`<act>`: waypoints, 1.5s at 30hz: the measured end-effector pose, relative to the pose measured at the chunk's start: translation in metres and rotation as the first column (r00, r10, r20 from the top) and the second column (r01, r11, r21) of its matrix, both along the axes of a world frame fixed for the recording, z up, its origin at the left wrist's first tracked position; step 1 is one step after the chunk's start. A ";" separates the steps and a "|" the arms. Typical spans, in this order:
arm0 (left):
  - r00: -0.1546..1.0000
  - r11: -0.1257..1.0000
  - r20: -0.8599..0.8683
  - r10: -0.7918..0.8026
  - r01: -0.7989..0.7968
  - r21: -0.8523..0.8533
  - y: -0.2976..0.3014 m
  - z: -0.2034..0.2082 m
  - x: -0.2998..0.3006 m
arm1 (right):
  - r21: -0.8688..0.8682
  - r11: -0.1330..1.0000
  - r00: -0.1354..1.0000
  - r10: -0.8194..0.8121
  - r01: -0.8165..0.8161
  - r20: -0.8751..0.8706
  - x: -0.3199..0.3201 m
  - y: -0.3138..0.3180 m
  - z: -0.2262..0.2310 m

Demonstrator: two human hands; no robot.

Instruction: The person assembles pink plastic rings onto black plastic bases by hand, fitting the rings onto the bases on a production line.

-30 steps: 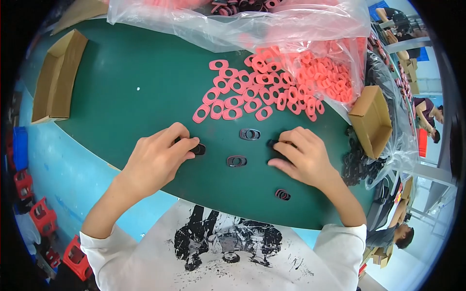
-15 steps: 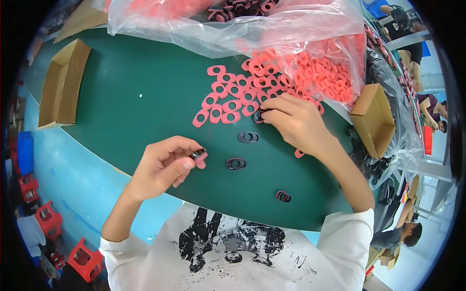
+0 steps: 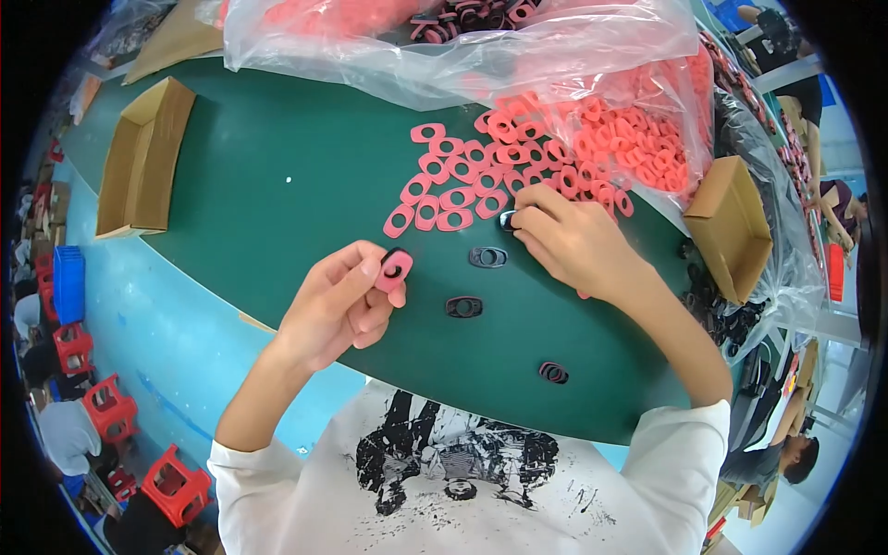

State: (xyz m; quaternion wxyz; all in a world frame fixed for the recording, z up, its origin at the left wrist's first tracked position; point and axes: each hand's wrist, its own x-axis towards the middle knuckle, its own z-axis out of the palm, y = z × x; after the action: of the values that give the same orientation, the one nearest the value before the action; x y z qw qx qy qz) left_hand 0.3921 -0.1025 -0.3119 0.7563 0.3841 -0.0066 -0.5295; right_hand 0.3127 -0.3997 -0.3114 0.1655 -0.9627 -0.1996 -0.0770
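Between the thumb and fingers of my left hand, a pink oval ring piece with a black part is held up above the table, its pink face showing. My right hand is closed with its fingertips on a dark ring-shaped part, partly hidden by the fingers, at the near edge of the pink pieces. Closer to me lie a dark oval ring part, a second one and a smaller-looking one. Flat pink ring pieces are spread beyond them.
A clear plastic bag of pink pieces lies across the far side of the green table. Cardboard boxes stand at left and right. Black parts are piled by the right box. Red stools stand on the floor.
My left hand has turned its piece so the pink face and hole show. The right hand stays at the dark part, near the pink pieces. The whole view has shifted slightly.
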 end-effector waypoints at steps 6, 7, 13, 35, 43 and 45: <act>-0.215 0.922 0.929 -0.301 -0.315 0.226 0.001 -0.004 -0.012 | 0.131 0.991 0.998 -0.032 0.039 -0.054 -0.024 -0.003 0.006; -0.214 0.925 0.930 -0.298 -0.307 0.226 0.000 -0.005 -0.012 | 0.145 0.989 0.999 -0.036 0.040 -0.029 -0.024 -0.004 0.007; -0.316 0.891 0.884 -0.344 -0.406 0.202 -0.007 -0.003 -0.014 | 0.040 0.997 0.995 -0.076 0.073 0.064 -0.032 0.009 0.005; -0.308 0.818 0.799 -0.517 -0.452 0.355 -0.012 0.007 -0.022 | 0.140 0.963 0.969 -0.240 0.231 0.056 -0.043 0.019 -0.007; -0.207 0.877 0.898 -0.389 -0.383 0.291 -0.019 0.019 -0.031 | 0.270 0.917 0.943 -0.323 0.293 0.075 -0.046 -0.013 0.046; -0.314 0.926 0.900 -0.302 -0.320 0.199 -0.032 0.026 -0.042 | 0.231 0.910 0.912 -0.382 0.343 0.151 -0.068 -0.023 0.054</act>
State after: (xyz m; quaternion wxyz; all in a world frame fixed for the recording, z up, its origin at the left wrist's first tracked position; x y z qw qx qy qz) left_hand 0.3504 -0.1344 -0.2856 0.3439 0.7869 -0.5118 0.0235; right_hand 0.2449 -0.4231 -0.2570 0.2240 -0.9494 -0.0231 -0.2189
